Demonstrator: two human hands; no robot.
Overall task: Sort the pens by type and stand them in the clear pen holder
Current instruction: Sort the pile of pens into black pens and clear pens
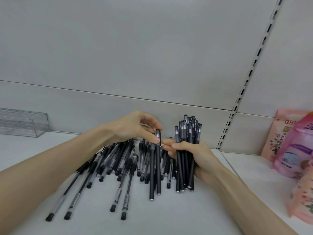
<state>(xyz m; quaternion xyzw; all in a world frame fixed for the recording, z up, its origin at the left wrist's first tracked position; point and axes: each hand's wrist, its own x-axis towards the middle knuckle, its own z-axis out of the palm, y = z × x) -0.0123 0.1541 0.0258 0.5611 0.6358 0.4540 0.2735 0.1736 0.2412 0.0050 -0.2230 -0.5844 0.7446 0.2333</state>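
Note:
A loose pile of black pens lies on the white shelf, mixing clear-barrelled pens with matte black ones. My left hand pinches two matte black pens near their caps, holding them almost upright over the pile. My right hand grips a bundle of several matte black pens, caps up, just right of the pile. The clear pen holder stands far left against the back wall, apart from both hands.
Pink packaged goods crowd the right side of the shelf. A slotted metal upright runs up the back wall on the right. The shelf's grey back panel stands right behind the pens.

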